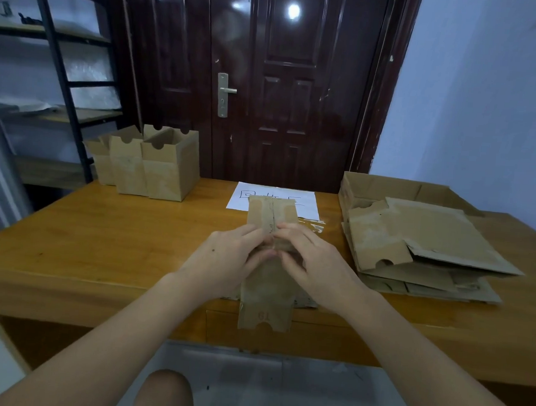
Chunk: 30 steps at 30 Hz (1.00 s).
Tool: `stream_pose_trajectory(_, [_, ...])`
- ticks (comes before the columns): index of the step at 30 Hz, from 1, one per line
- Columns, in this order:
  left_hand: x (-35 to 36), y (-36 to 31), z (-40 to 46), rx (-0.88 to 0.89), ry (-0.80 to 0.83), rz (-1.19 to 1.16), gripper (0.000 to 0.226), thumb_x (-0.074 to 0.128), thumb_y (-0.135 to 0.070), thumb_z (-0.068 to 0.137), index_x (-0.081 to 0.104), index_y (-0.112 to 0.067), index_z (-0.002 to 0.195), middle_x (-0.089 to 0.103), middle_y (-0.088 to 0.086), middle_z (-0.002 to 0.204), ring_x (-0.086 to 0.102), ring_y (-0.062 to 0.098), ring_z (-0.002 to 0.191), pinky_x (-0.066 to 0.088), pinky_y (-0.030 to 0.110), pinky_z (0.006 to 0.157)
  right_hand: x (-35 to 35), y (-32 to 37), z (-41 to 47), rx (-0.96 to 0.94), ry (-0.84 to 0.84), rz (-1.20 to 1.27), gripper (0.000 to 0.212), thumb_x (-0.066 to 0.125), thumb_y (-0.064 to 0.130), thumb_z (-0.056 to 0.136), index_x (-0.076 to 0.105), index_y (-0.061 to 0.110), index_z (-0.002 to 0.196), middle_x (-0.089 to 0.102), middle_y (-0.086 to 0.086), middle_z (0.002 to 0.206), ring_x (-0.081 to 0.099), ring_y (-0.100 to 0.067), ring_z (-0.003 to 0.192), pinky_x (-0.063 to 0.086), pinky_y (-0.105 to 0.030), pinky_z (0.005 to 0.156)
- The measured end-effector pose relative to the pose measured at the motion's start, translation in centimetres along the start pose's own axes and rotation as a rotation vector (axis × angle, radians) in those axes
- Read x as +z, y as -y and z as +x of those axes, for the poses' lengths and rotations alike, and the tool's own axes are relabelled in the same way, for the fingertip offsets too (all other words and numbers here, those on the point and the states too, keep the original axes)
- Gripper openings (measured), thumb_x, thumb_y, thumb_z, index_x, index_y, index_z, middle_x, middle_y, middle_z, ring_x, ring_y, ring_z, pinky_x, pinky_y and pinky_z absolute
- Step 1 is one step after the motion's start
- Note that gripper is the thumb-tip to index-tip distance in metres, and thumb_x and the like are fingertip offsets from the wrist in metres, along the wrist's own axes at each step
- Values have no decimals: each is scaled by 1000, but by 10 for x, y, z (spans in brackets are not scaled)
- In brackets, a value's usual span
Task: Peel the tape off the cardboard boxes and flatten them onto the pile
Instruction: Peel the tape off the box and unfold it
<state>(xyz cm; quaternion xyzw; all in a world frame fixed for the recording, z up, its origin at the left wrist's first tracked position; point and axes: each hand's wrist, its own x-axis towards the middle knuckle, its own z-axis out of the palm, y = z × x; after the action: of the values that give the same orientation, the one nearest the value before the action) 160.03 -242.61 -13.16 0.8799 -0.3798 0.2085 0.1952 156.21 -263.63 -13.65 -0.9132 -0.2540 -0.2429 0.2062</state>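
A small brown cardboard box lies lengthwise at the middle of the wooden table's front edge, its near flap hanging over the edge. My left hand and my right hand meet on top of it, fingertips pinching at the box's middle seam. Whether tape is between the fingers is hidden. A pile of flattened boxes lies at the right. Three upright boxes stand at the far left.
A white sheet of paper with writing lies beyond the held box. The wooden table faces a dark door. A metal shelf rack stands at the left. My knees show below the table edge.
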Motion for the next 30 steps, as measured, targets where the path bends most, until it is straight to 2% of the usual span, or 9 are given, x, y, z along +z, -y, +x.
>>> stream_pose_trajectory(3, [0,-2,3,-53,-39,-45,53,28,-60,98,66,-27,116,62,-16,102,59,2,88,55,21,74,-1,1,1,-9,36,-20,46,63,36,97,51,27,140,58,10,135,54,-3,119,48,-16,98])
stream_pose_trajectory(5, [-2,-3,7,-67,-27,-27,53,26,-62,98,66,-31,117,63,-17,102,59,1,90,54,21,78,1,-1,2,-23,-39,-78,44,69,37,94,58,25,134,64,8,125,56,-5,115,48,-19,98])
stream_pose_trajectory(8, [-10,-5,20,-38,4,15,57,20,-65,99,65,-32,111,61,-16,95,58,4,85,54,26,76,-6,-5,12,-61,-200,-110,28,64,32,96,69,18,120,64,4,112,55,-9,104,52,-21,86])
stream_pose_trajectory(12, [-22,-3,51,36,76,159,46,23,-69,98,51,-33,88,48,-17,79,49,4,71,41,24,63,-26,-16,30,-94,-216,-193,39,47,33,99,68,14,126,62,1,105,51,-14,95,45,-24,77])
stream_pose_trajectory(15, [-20,1,83,40,102,190,44,28,-62,104,46,-33,77,47,-14,73,48,8,68,37,29,61,-38,-35,44,-43,-232,-222,36,53,27,99,63,14,131,67,-1,111,59,-21,100,52,-37,84])
stream_pose_trajectory(18, [-11,0,121,46,152,187,53,25,-59,106,57,-23,84,52,-9,77,52,13,75,35,32,66,-49,-59,56,-7,-225,-224,28,65,17,93,64,18,121,64,3,120,58,-19,108,52,-39,89])
stream_pose_trajectory(21, [5,-3,160,63,236,189,55,20,-60,104,58,-23,90,55,-8,81,55,14,79,43,34,73,-63,-92,69,3,-180,-302,24,70,14,86,69,19,109,55,5,119,53,-15,105,55,-35,82])
stream_pose_trajectory(24, [27,0,201,-47,283,76,59,23,-62,105,67,-24,103,67,-6,92,63,15,85,53,39,80,-76,-128,81,101,-30,-324,35,73,20,83,66,24,117,51,8,114,50,-11,102,54,-29,81])
stream_pose_trajectory(30, [66,3,274,-68,348,68,56,26,-66,103,60,-22,105,64,-1,82,62,16,75,47,34,65,-90,-208,104,229,55,-447,15,56,30,101,56,22,113,64,1,98,59,-19,87,55,-40,77])
